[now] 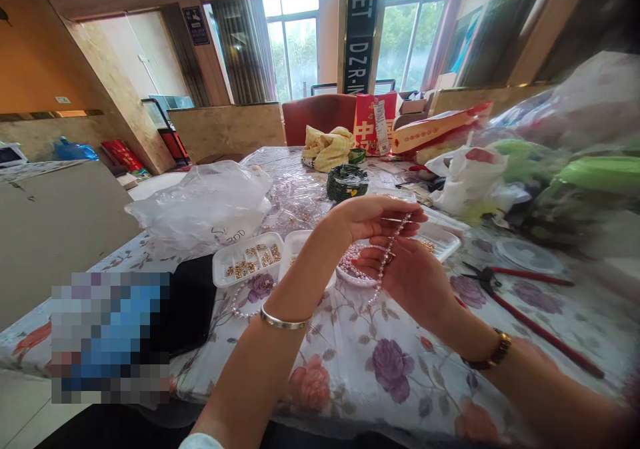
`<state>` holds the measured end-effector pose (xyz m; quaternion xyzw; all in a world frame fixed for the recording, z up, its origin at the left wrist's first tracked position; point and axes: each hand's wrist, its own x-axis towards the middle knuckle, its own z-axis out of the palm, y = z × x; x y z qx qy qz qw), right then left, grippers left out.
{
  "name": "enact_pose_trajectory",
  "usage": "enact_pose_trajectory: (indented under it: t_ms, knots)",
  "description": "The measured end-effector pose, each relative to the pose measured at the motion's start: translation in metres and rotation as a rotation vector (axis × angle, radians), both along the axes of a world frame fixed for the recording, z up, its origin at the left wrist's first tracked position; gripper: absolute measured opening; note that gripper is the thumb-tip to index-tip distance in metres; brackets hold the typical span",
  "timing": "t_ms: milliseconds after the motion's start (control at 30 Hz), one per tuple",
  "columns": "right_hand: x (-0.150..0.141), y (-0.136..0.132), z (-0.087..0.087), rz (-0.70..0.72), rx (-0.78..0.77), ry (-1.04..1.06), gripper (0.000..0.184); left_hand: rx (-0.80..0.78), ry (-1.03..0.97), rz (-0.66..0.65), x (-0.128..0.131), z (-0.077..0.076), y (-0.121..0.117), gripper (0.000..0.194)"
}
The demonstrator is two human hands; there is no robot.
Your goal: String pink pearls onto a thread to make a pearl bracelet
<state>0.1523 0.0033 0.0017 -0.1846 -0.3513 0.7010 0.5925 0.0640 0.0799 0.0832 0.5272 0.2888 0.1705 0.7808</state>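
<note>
holding bead strand (pixel 387 257) near its top end, left hand (pixel 387 217) lightly curled; right hand (pixel 407 272) loosely spread, strand crossing it above counter (pixel 350 376). red-handled pliers (pixel 520 314) right; tray of gold beads (pixel 218 274) left.

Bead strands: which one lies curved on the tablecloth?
The pale strand beside the leftmost white tray; the other strand runs from left hand across right hand.

Two hands (pixel 370 217) (pixel 419 279), one held bead strand (pixel 387 256), one pair of red-handled pliers (pixel 545 331), one dark coil (pixel 345 184)
</note>
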Motion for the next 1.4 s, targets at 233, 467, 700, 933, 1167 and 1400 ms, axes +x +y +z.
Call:
enact_pose_trajectory:
  t_ms: [233, 467, 700, 933, 1167, 1400]
  knots:
    - [0.0, 0.001, -0.001, -0.023, -0.028, -0.034, 0.03, 0.027, 0.014, 0.01, 0.001, -0.001, -0.001, 0.01]
    - [0.0, -0.001, 0.005, -0.053, -0.067, -0.007, 0.033, 0.062, 0.019, 0.002, 0.0, -0.002, 0.001, 0.01]
    - [0.0, 0.0, 0.003, -0.102, -0.059, -0.029, 0.029, 0.115, 0.026, -0.065, -0.002, -0.002, 0.003, 0.012]
    - [0.002, 0.001, 0.004, -0.093, -0.08, -0.014, 0.024, 0.125, 0.038, -0.077, -0.001, -0.007, 0.008, 0.01]
    - [0.002, 0.0, 0.007, -0.112, -0.119, 0.011, 0.034, 0.304, 0.072, -0.054, -0.004, -0.004, 0.004, 0.006]
    - [0.002, -0.001, 0.009, -0.123, -0.062, -0.093, 0.031, 0.37, 0.116, -0.092, -0.009, -0.001, 0.002, 0.009]
